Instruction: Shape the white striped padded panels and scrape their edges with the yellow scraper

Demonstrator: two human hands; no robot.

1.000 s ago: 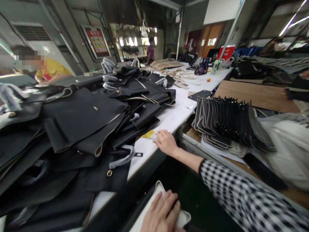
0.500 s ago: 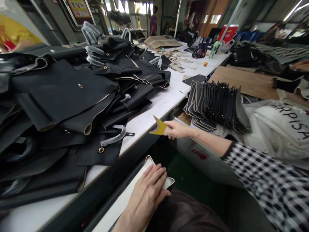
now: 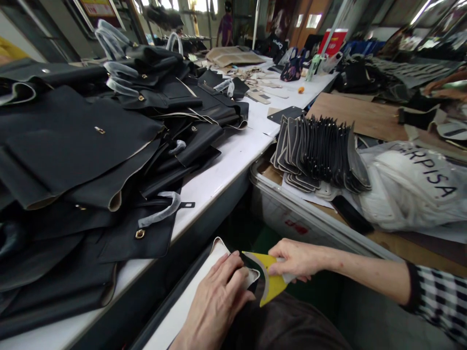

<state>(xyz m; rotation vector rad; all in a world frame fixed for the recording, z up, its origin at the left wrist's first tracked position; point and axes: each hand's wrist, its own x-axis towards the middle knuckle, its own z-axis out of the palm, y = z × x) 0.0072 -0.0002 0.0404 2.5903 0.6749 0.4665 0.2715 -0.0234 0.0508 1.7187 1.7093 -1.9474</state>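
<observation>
In the head view, my right hand (image 3: 297, 262) grips a yellow scraper (image 3: 274, 279) with a concave grey edge that faces left, towards my other hand. My left hand (image 3: 221, 296) lies flat with fingers extended on a white-backed panel (image 3: 182, 297) with a black outer side, resting along my lap. The panel's far corner curls up beyond the fingertips. A small gap separates the scraper's edge from my left fingers, close to the panel's right corner.
On the white table (image 3: 233, 165) black bag pieces (image 3: 73, 141) are piled at left. A plastic bin (image 3: 288, 214) at right bears a row of black flaps (image 3: 321, 153) and a clear bag (image 3: 419, 189). Farther back are a wooden board (image 3: 357, 116) and a person (image 3: 226, 29).
My right hand has brought the yellow scraper down and towards me, from beside the bin to beside my left hand. The left hand stays on the panel. The view has shifted slightly right.
</observation>
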